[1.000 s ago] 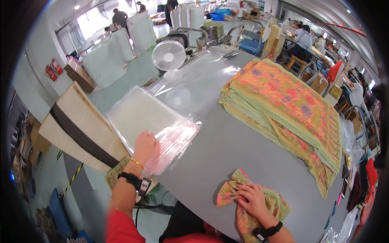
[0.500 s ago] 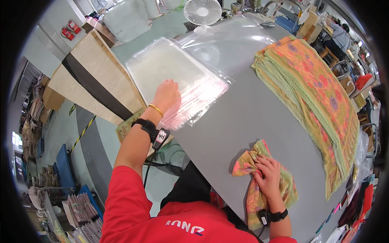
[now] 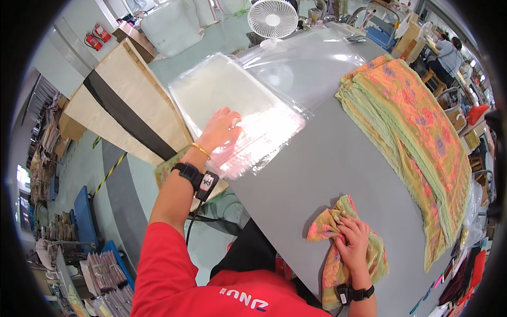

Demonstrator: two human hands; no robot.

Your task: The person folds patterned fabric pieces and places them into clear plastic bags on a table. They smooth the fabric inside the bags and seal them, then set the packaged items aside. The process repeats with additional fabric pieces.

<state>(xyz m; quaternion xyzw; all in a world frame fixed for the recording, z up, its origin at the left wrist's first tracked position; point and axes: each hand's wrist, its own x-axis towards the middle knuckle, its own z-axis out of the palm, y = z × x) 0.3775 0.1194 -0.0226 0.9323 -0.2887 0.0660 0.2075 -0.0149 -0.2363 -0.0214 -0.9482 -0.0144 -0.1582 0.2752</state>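
Observation:
My left hand point(image 3: 222, 130) is on the stack of clear plastic bags point(image 3: 206, 84), over the edge with pink strips. Its fingers are bent and a little apart, and nothing shows between them. Lower right, my right hand point(image 3: 353, 240) is closed around a bunched green and orange floral scarf point(image 3: 377, 259) that lies on the grey table point(image 3: 285, 195). The gathered end of that scarf sticks out past my fingers, and my wrist covers part of the rest.
A layered pile of similar floral scarves point(image 3: 412, 116) fills the table's right side. Behind the bags lie larger clear plastic sheets point(image 3: 306, 68) and a white fan point(image 3: 272, 20). A wooden board with a black stripe point(image 3: 124, 113) stands at left. Someone sits far right.
The fingers of my left hand have loosened from a tighter curl over the bags. My right hand keeps its grip on the scarf. The whole view has shifted slightly.

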